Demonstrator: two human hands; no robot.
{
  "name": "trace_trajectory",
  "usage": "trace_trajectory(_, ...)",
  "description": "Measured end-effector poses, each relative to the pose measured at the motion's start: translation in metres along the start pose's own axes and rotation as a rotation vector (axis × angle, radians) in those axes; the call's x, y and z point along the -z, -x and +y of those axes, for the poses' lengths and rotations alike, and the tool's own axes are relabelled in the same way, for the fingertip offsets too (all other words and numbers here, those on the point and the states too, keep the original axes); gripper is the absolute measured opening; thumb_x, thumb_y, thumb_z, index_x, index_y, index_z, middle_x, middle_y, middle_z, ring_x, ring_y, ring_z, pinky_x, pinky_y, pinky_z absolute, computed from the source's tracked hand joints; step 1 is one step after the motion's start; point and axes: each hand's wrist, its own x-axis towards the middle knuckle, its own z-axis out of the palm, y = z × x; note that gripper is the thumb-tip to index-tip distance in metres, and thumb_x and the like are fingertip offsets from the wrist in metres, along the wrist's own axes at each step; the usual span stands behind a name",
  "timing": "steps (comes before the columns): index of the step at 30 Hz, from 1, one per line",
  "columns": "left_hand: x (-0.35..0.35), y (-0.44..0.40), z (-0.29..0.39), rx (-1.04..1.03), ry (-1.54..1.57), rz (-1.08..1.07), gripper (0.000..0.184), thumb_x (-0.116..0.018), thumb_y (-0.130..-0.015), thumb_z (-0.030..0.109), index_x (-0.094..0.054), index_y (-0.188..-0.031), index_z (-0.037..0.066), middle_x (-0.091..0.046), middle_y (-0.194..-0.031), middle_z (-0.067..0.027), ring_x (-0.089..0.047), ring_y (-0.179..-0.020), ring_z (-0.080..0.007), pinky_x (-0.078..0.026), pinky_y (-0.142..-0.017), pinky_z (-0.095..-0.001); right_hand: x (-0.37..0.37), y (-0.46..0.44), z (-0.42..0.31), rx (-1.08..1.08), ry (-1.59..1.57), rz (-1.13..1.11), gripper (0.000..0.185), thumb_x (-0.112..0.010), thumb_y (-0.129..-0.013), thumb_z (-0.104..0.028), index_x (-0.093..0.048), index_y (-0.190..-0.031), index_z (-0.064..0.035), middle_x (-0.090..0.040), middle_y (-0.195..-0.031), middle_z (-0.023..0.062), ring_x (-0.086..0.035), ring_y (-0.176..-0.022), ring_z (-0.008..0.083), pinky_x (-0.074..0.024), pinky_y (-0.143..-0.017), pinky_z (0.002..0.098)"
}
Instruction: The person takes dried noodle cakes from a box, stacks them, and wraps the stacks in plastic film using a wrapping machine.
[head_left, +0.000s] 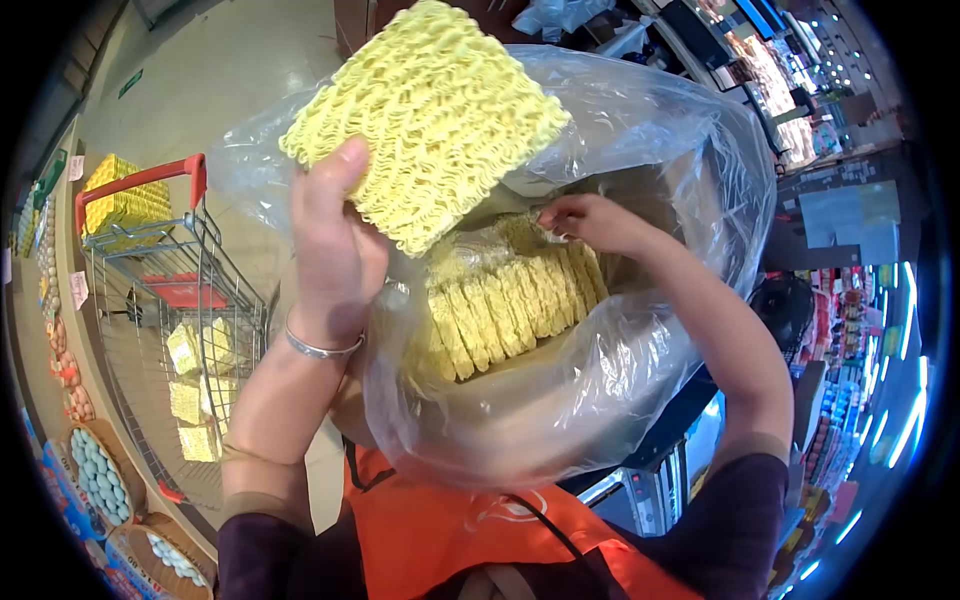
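My left hand [335,230] grips a square block of dried instant noodles [430,120] by its lower left edge, thumb on its face, and holds it up above an open clear plastic bag [620,370]. Inside the bag stands a row of noodle blocks [510,310], packed upright side by side. Behind that row, my right hand [585,222] reaches into the bag with its fingers curled together near loose noodle crumbs [520,232]. What those fingers pinch, if anything, is too small to make out.
On the left stands a wire shopping cart [140,185] with a red handle and several noodle blocks [200,385] inside. Egg trays [98,475] line the shelf beyond it. A black round fan-like object [783,303] is at the right, near stocked shelves [840,370].
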Motion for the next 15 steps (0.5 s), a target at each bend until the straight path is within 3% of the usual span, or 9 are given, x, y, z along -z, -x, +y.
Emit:
trace_trajectory(3,-0.006,-0.002,0.007,0.026,0.124,0.021,0.046,-0.052,-0.092,0.016,-0.044,-0.131,-0.008,-0.058,-0.123,-0.0154,-0.061,-0.11,-0.0246,-0.049,-0.098,-0.0382,-0.018,-0.072,0.04,-0.156,0.349,-0.138,0.034,-0.053,-0.088,-0.015,-0.064,-0.12,-0.0056,-0.064,-0.121,0.0178,-0.061,-0.111,0.0324,-0.0464,-0.095,0.0387)
trace_trajectory(6,-0.002,-0.002,0.003,0.033,-0.017,0.106,0.047,-0.054,-0.092,0.017,-0.044,-0.131,-0.007,-0.058,-0.123,-0.0145,-0.06,-0.111,-0.0234,-0.05,-0.097,-0.0368,-0.044,-0.117,0.076,-0.15,0.665,-0.122,0.041,-0.052,-0.086,-0.015,-0.062,-0.126,-0.0072,-0.062,-0.125,0.0193,-0.057,-0.118,0.0328,-0.0443,-0.099,0.0387)
trace_trajectory(9,-0.001,-0.002,0.003,0.05,0.051,0.035,0.045,-0.054,-0.092,0.017,-0.045,-0.13,-0.006,-0.059,-0.12,-0.014,-0.061,-0.109,-0.0225,-0.05,-0.096,-0.0358,-0.087,-0.178,0.137,-0.2,0.583,-0.153,0.045,-0.056,-0.086,-0.019,-0.06,-0.13,-0.0084,-0.057,-0.133,0.0192,-0.052,-0.125,0.0312,-0.0418,-0.102,0.0382)
trace_trajectory(11,-0.003,-0.002,0.005,0.063,0.041,0.056,0.043,-0.055,-0.092,0.017,-0.047,-0.128,-0.005,-0.06,-0.117,-0.0135,-0.062,-0.106,-0.0213,-0.051,-0.094,-0.035,-0.058,-0.097,-0.007,-0.18,0.492,-0.291,0.045,-0.058,-0.088,-0.026,-0.059,-0.129,-0.0099,-0.057,-0.133,0.0172,-0.052,-0.125,0.0291,-0.0414,-0.102,0.0368)
trace_trajectory(14,-0.002,-0.004,0.003,0.059,0.04,0.045,0.042,-0.056,-0.091,0.016,-0.048,-0.127,-0.005,-0.061,-0.115,-0.0131,-0.063,-0.104,-0.0208,-0.051,-0.093,-0.0344,-0.059,-0.085,-0.035,0.021,0.361,-0.366,0.041,-0.059,-0.089,-0.025,-0.057,-0.128,-0.0122,-0.061,-0.127,0.0129,-0.056,-0.119,0.0275,-0.0428,-0.099,0.0352)
trace_trajectory(15,0.0,-0.004,0.002,0.06,0.038,0.052,0.042,-0.056,-0.091,0.016,-0.048,-0.127,-0.005,-0.062,-0.115,-0.0132,-0.063,-0.104,-0.0207,-0.052,-0.092,-0.034,-0.063,-0.091,-0.025,-0.011,0.395,-0.327,0.04,-0.059,-0.088,-0.024,-0.058,-0.127,-0.0119,-0.061,-0.125,0.0116,-0.056,-0.117,0.0269,-0.043,-0.098,0.035)
